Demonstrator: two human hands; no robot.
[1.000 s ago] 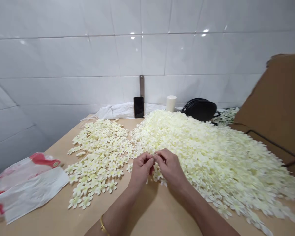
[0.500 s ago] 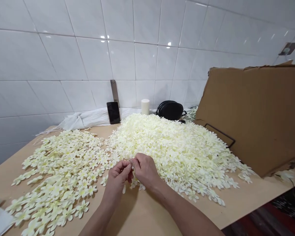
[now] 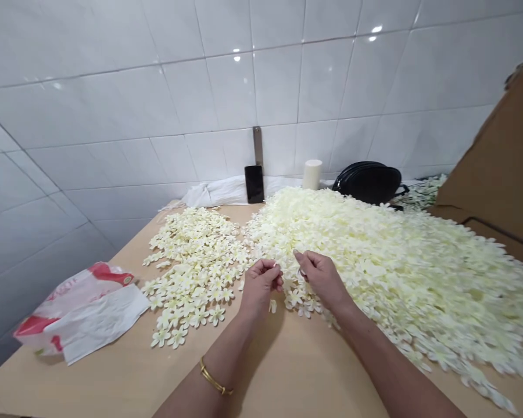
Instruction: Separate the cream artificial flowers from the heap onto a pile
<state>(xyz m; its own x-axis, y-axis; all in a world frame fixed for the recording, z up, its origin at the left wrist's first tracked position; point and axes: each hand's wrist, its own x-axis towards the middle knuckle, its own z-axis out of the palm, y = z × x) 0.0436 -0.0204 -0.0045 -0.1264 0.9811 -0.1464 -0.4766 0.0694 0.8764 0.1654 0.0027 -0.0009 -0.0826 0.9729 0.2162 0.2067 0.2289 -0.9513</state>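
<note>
My left hand [image 3: 258, 287] is held above the table in front of the flower piles, its thumb and fingers pinched together. A tiny pale bit shows at its fingertips, too small to name. A single pale petal [image 3: 272, 306] shows just below that hand; whether it is held or lies on the table I cannot tell. My right hand [image 3: 323, 280] is apart from the left, closed in a pinch at the edge of a large heap of pale yellow-white artificial flowers [image 3: 375, 261]. What sits between its fingers is hidden. A smaller spread of flat flowers [image 3: 196, 249] lies to the left.
A red-and-white tissue pack [image 3: 76, 293] with a white tissue [image 3: 107, 325] lies at left. Along the tiled wall stand a phone [image 3: 255, 184], a white cylinder [image 3: 312, 174] and a black bag [image 3: 368, 183]. A cardboard box [image 3: 501, 168] stands at right on the wooden table [image 3: 296, 371].
My hands have drawn apart, having been together at the fingertips. The view has turned left, so the tissue pack shows more fully and the box less.
</note>
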